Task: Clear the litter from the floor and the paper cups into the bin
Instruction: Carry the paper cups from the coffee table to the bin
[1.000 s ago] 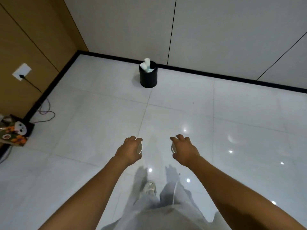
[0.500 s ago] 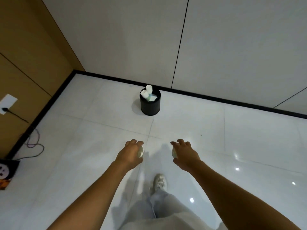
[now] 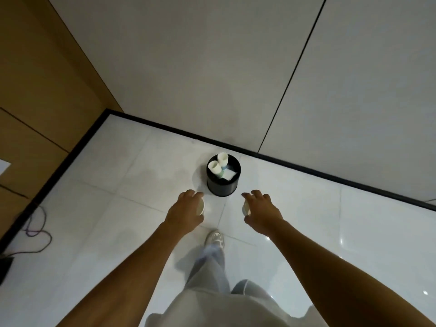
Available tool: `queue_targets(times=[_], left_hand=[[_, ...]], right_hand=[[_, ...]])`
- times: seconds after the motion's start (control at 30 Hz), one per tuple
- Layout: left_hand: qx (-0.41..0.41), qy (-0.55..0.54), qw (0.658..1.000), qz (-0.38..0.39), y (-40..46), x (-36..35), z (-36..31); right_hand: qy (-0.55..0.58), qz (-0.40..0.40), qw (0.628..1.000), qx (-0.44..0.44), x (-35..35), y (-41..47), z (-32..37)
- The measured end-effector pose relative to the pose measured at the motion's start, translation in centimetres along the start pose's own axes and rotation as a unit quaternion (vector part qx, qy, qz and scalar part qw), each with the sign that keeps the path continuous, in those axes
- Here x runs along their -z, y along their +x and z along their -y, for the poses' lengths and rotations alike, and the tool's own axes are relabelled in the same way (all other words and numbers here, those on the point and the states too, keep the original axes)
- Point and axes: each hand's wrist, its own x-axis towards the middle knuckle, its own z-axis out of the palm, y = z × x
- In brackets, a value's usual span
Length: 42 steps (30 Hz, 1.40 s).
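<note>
A small black round bin [image 3: 223, 186] stands on the white tiled floor near the far wall. Two white paper cups [image 3: 219, 165] and a white scrap of paper [image 3: 229, 175] stick up inside it. My left hand [image 3: 185, 212] grips a white paper cup [image 3: 200, 207], held just left of the bin and nearer to me. My right hand [image 3: 262, 212] grips another white paper cup [image 3: 245, 208], just right of the bin. Only the rim of each held cup shows past my fingers.
A black skirting strip [image 3: 306, 169] runs along the grey wall behind the bin. A wooden wall is on the left, with a loose cable [image 3: 37, 230] on the floor beside it. My shoe [image 3: 214, 239] is on the tiles below my hands.
I have walked towards the bin; it now sits much closer, right in front of my hands. Both hands still hold their cups.
</note>
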Motion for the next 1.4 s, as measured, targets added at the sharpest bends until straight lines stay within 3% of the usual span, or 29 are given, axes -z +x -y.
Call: queue_targets(times=[0.37,0.8,1.03,1.4], left_hand=[[0.047,-0.036,0.998,0.029,16.0,6.5,0.3],[0.184,-0.137,0.973,-0.039,29.4,5.7,-1.8],[0.216,-0.158,0.962,-0.056,35.3,1.7,-0.9],[0.216,-0.168,0.96,-0.06,47.1,-11.7,7.3]], right_hand=[[0.013,0.024,0.999,0.021,9.3,16.9,0.3],[-0.033,0.094,0.985,0.139,14.4,35.4,-2.6],[-0.026,0.104,0.983,0.146,10.9,42.7,-4.0],[0.008,0.111,0.986,0.121,-2.4,55.5,-7.2]])
